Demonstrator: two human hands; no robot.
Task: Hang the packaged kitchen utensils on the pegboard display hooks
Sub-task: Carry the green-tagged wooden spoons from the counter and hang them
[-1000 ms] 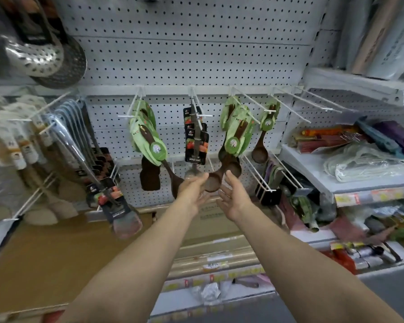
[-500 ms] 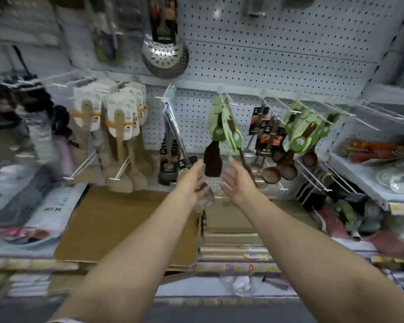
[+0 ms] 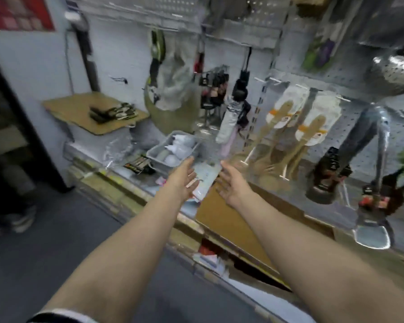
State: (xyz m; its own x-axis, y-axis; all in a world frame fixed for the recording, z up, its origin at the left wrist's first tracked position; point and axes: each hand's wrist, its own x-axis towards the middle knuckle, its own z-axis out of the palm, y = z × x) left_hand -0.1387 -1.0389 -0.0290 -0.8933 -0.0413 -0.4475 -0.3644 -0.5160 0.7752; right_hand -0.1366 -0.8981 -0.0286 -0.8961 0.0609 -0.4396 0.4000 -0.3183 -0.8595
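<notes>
Both my arms reach forward over the low shelf. My left hand point(image 3: 183, 177) and my right hand point(image 3: 233, 184) are held palms facing each other, fingers straight, with nothing in them. Between them, lower down, lies a pale flat package point(image 3: 204, 181) on the shelf. On the pegboard point(image 3: 359, 127) to the right hang packaged wooden spatulas point(image 3: 296, 127), metal ladles with black tags point(image 3: 369, 141) and a metal turner point(image 3: 372, 234). The picture is blurred by motion.
A grey tray point(image 3: 160, 157) with white items sits on the shelf just beyond my left hand. A folded umbrella point(image 3: 231, 120) and bags hang behind it. A brown board point(image 3: 229, 220) covers the shelf front. At far left stands a person's shoe point(image 3: 21, 220).
The view has swung far to the left: the green-packaged spoons have left the picture and the wooden spatulas now hang at the right. My empty hands have moved along, still facing each other.
</notes>
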